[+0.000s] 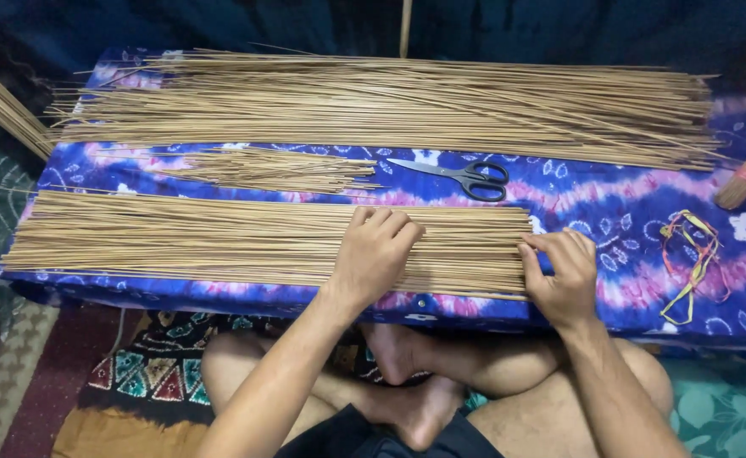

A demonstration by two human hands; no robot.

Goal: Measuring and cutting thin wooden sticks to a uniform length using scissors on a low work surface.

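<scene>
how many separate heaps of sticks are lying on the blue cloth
3. A big heap along the far edge, a small heap left of the scissors, and a near heap under the left hand and right hand.

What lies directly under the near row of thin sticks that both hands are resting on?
The near row of sticks lies on a blue and pink tie-dye cloth, visible around its edges. The left hand presses on the row; the right hand meets its ends. What the cloth covers is hidden.
</scene>
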